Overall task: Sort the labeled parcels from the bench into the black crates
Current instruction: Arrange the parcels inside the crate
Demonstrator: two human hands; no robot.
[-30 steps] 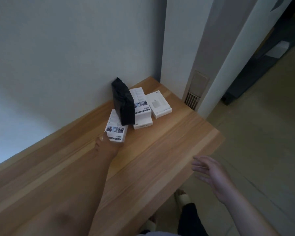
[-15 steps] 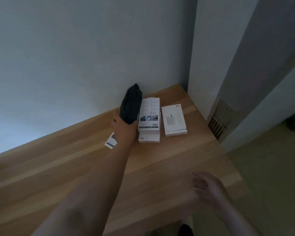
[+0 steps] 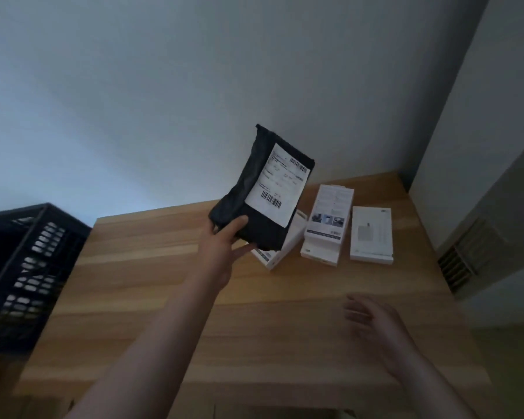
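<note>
The black poly mailer (image 3: 256, 204), which half a second ago stood on edge against the white boxes with the left hand (image 3: 224, 246) just reaching its base, is now lifted clear of the wooden bench (image 3: 164, 297) and turned so its white shipping label (image 3: 280, 184) with barcodes faces the camera. The left hand grips the mailer's lower corner, thumb on the front and fingers curled behind. The right hand (image 3: 372, 325) hovers low over the bench's near side, fingers loosely spread and holding nothing (it is blurred, so finer detail is unclear).

Three white boxes remain on the bench: one partly hidden under the mailer (image 3: 273, 255), a taller printed one (image 3: 327, 219) stacked on another, and a flat one (image 3: 371, 234) just beside it. A black crate (image 3: 28, 267) has come into view at the left end of the bench. With the label now readable, the likely next step is checking it and carrying the mailer left to a crate.
</note>
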